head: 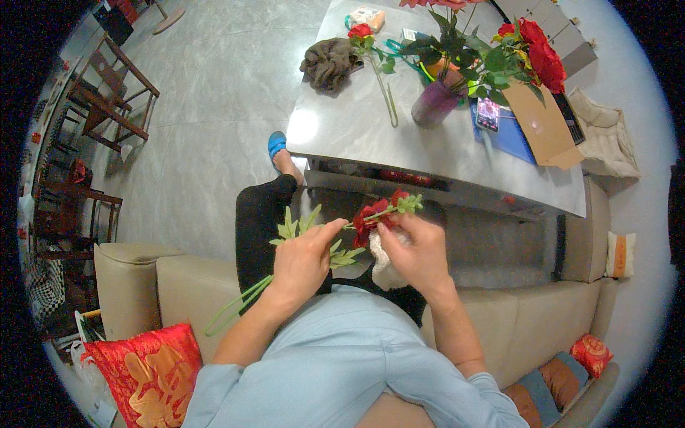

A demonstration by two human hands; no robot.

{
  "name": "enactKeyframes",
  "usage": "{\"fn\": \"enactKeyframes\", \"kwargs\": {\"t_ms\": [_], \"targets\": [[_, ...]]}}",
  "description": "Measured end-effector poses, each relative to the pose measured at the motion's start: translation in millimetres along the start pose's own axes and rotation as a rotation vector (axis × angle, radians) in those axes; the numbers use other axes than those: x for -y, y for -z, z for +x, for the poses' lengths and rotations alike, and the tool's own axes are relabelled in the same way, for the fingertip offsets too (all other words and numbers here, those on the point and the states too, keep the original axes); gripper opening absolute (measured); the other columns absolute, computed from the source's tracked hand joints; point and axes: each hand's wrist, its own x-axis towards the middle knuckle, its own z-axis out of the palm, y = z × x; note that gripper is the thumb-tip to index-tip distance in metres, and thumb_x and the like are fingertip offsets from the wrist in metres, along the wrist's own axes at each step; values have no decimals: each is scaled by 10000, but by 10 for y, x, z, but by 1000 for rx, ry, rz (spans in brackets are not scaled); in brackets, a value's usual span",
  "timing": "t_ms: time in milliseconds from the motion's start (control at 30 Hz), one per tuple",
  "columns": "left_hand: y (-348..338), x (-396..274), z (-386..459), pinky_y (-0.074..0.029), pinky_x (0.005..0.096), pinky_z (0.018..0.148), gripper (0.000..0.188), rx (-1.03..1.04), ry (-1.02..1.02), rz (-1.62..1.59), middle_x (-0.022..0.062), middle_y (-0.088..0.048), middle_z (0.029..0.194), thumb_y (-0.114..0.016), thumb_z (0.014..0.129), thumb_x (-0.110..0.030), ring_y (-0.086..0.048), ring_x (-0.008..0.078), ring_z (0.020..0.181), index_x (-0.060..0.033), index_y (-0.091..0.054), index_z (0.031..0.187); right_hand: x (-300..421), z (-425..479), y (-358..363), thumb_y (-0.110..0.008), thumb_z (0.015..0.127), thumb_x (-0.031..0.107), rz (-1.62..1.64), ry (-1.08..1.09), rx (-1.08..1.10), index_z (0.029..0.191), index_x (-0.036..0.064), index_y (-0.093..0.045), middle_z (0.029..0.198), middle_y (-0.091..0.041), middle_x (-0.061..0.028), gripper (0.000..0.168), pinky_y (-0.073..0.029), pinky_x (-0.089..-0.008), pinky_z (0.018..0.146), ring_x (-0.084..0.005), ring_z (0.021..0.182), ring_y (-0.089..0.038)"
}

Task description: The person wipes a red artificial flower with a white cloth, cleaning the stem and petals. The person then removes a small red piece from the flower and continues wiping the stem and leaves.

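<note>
My left hand point(305, 262) is closed around the green stem of an artificial flower point(369, 216) with dark red blooms and pale green leaves. The bent lower stem sticks out behind that hand, over the sofa. At the blooms, my right hand point(420, 251) pinches a white cloth point(384, 262) close against the red petals. Beyond my knees, on the table, stands a purple vase point(436, 104) of artificial flowers with big red blooms point(543, 56). A single red flower point(360, 31) on a bent green stem lies to its left.
A brown cloth point(330, 65) lies on the grey table point(342, 128), near its left edge. A phone point(487, 114), a blue folder point(514, 139) and a cardboard piece point(538, 123) are at its right. On the beige sofa point(198, 273) is a red cushion point(150, 374). Wooden chairs point(112, 96) stand at the left.
</note>
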Motion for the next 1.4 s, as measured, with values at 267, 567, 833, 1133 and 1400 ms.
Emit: {"fn": "enactKeyframes", "kwargs": {"t_ms": [267, 567, 833, 1133, 1400], "targets": [[16, -6, -9, -510, 395, 690, 406, 14, 19, 41, 138, -656, 993, -565, 787, 3, -648, 308, 838, -125, -584, 1171, 64, 6, -7, -635, 787, 123, -120, 74, 22, 898, 45, -638, 789, -649, -127, 136, -508, -356, 558, -278, 651, -644], [31, 1, -28, -506, 394, 681, 452, 23, 26, 94, 121, -650, 1002, -548, 770, 22, -641, 307, 827, -148, -571, 1188, 36, -16, -22, -606, 791, 140, -307, 130, 65, 865, 76, -578, 715, -594, -104, 102, -476, -388, 510, -274, 602, -610], [19, 4, -15, -509, 394, 687, 441, -27, 3, 15, 138, -655, 955, -553, 767, 30, -644, 313, 815, -151, -585, 1169, -51, 11, -26, -631, 773, 117, -199, 82, -44, 820, 45, -593, 715, -600, -117, 94, -471, -373, 520, -291, 596, -608], [13, 73, -3, -488, 411, 594, 332, -110, -54, 7, 119, -641, 882, -542, 837, -45, -623, 325, 714, -136, -574, 1154, -84, 47, 54, -646, 787, 123, -183, 41, -90, 787, 46, -585, 694, -593, -117, 99, -460, -347, 510, -280, 569, -603], [27, 33, -3, -508, 397, 691, 440, -35, 40, -57, 163, -653, 934, -538, 776, 34, -644, 325, 807, -157, -591, 1169, -142, 37, 16, -651, 802, 134, 4, -46, -91, 821, 37, -611, 729, -633, -122, 106, -480, -327, 555, -262, 608, -632]]}}
